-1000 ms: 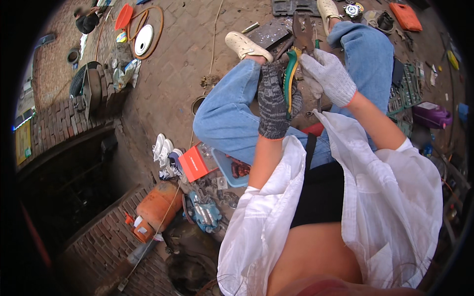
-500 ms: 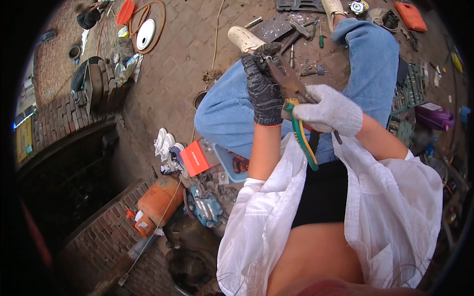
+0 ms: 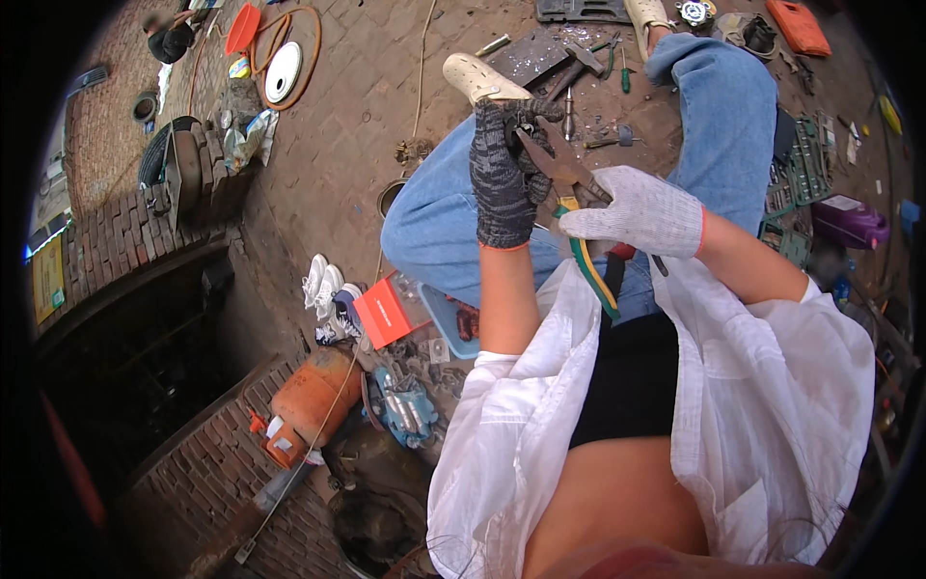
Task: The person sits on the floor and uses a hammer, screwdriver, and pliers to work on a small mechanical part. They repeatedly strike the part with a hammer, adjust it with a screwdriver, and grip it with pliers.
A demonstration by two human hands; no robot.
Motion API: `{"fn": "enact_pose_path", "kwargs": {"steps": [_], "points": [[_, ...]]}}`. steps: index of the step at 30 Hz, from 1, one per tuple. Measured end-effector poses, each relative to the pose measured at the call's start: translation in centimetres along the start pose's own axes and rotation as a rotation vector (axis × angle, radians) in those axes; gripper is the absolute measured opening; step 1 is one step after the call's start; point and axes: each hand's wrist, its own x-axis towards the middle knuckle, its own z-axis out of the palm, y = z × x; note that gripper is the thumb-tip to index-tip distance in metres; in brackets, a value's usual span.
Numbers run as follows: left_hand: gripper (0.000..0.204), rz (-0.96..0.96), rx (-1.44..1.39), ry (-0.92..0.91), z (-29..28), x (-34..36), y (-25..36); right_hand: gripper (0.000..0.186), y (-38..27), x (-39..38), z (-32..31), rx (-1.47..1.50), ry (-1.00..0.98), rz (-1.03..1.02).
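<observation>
My left hand (image 3: 503, 179), in a dark grey knit glove, is closed around a small dark part (image 3: 526, 124), which the fingers mostly hide. In my right hand (image 3: 644, 212), gloved in white with an orange cuff, is a pair of pliers (image 3: 590, 265) with green and yellow grips. Their rusty jaws stand apart beside the left fingers; whether they touch the dark part I cannot tell. Both hands are above my lap, between my knees in blue jeans (image 3: 725, 125).
Beyond the hands lie a hammer (image 3: 582, 60), a screwdriver (image 3: 625, 77) and a flat metal plate (image 3: 529, 60). A green socket set (image 3: 799, 174) and purple jug (image 3: 849, 224) are at right. At left are a red box (image 3: 382, 311), white shoes (image 3: 323, 285), an orange gas cylinder (image 3: 313, 391) and a dark pit (image 3: 145, 357).
The pliers' jaws now show spread apart near the left fingers. My left hand has turned and shifted slightly left and down; the right hand still grips the pliers.
</observation>
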Motion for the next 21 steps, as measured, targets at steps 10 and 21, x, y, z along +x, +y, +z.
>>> {"fn": "enact_pose_path", "kwargs": {"steps": [10, 21], "points": [[0.04, -0.686, -1.013, -0.068, -1.8, 1.6, -0.9, 0.029, -0.3, 0.3, 0.5, 0.286, -0.079, -0.019], [0.031, -0.624, -0.897, -0.078, -1.4, 1.4, -1.5, 0.026, -0.2, 0.3, 0.8, 0.295, -0.082, -0.017]]}}
